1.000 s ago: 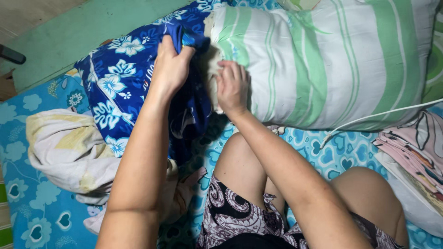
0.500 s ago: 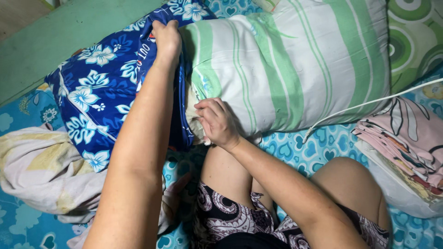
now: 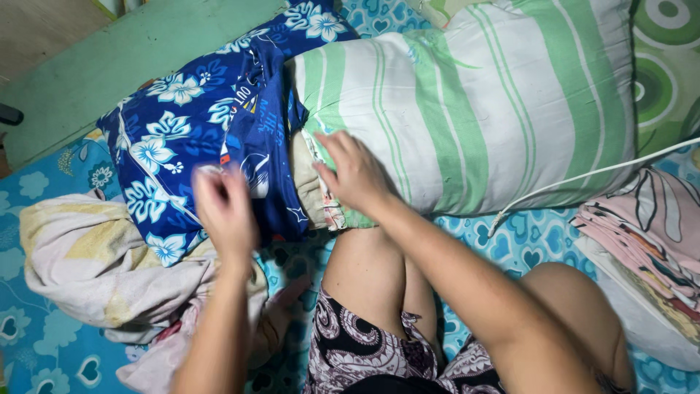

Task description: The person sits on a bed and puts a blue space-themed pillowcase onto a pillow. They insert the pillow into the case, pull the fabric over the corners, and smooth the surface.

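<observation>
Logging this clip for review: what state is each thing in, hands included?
Striped pillow: lying across the bed, partly inside the cover.
Blue floral pillowcase: bunched over the pillow's left end.
Right hand: resting on the pillow's end, fingers spread.
Left hand: blurred, raised before the pillowcase; grip unclear.
Cream cloth: crumpled.
White cord: lying loose across the pillow.
Folded cloths: stacked.

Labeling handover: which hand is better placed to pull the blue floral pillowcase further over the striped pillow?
Probably left. The left hand hovers, blurred, over the blue floral pillowcase; the right hand rests on the striped pillow at its open end.
</observation>
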